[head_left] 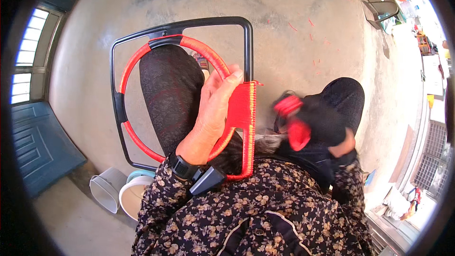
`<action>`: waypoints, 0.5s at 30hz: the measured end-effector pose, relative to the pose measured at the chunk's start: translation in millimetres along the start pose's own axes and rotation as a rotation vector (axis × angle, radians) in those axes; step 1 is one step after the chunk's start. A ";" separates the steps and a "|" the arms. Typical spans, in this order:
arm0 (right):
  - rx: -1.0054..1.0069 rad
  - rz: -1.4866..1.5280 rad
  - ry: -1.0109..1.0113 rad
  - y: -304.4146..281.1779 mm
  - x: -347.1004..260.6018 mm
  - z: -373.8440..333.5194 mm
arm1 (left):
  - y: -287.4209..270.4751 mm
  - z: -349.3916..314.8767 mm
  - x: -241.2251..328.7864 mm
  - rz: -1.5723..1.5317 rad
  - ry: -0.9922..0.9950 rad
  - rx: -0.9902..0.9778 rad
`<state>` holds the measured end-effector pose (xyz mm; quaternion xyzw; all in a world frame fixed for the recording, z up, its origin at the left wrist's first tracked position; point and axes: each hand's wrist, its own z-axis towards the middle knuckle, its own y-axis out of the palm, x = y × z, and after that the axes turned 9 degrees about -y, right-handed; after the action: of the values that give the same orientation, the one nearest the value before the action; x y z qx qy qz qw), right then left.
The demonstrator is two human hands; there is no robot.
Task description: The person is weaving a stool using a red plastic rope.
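resting across the lap, a black frame (248, 47) with a red-wrapped hoop (208, 56) inside it is gripped at its right side by the left hand (214, 109). the fingers of that hand are closed together around the hoop, just where a flat panel of red cord (241, 109) is woven between the hoop and the frame's right bar. the frame's long axis runs away from the body toward the concrete floor (294, 42), with its near end lying against the flowered sleeves (246, 208). the right hand (343, 144) is seen to the right of the frame, apart from it and blurred; it seems to be curled shut on a red bundle of cord (294, 121), though the exact grip cannot be told. the bundle lies just beside the woven panel, level with its middle, so the right hand is the nearer one to the loose cord and the left the nearer one to the frame. a black watch (182, 167) is worn on the left wrist. white buckets (106, 192) are seen on the floor at lower left.
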<state>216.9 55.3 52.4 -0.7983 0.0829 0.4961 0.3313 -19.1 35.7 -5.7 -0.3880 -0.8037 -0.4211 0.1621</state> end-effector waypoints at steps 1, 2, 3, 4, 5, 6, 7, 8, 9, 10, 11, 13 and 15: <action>-0.136 0.101 -0.001 25.6 4.5 25.4 | -0.6 1.1 -2.3 0.030 0.005 -0.009; -0.269 0.203 0.000 45.7 18.1 45.2 | 0.7 1.7 -3.1 0.060 0.008 -0.021; -0.267 0.204 -0.002 49.5 26.6 54.6 | 4.8 -5.9 4.6 0.151 -0.001 0.008; -0.084 0.360 0.039 49.4 32.1 62.8 | 5.2 -5.7 3.6 0.149 0.005 0.008; 0.102 0.516 0.079 45.3 35.1 70.4 | 5.1 -3.5 1.5 0.139 0.065 0.035; 0.078 0.783 0.106 30.9 30.9 73.6 | 3.5 -4.4 0.3 0.130 0.127 0.071; 0.102 0.938 0.155 27.1 30.6 78.7 | 3.5 -8.1 2.4 0.131 0.086 0.085; 0.134 1.088 0.206 22.0 30.2 82.4 | 5.6 -8.9 4.3 0.129 0.090 0.083; 0.213 1.034 0.201 24.2 39.3 92.3 | 8.3 -9.1 5.3 0.112 0.088 0.081; 0.293 0.979 0.197 33.5 51.5 104.9 | 10.9 -8.9 5.6 0.096 0.085 0.078; 0.291 1.100 0.167 43.9 56.4 117.9 | 10.2 -7.1 2.4 0.056 0.085 0.073; 0.339 0.718 -0.144 53.0 50.4 126.8 | 5.6 -8.4 2.0 0.086 0.073 0.070; 0.390 0.317 -0.428 52.4 50.1 124.2 | 2.7 -5.1 -0.2 0.143 0.092 0.051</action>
<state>125.9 100.8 -49.2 -0.5748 0.2282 0.6727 0.4062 -17.4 32.4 -1.3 -0.4203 -0.7763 -0.4049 0.2381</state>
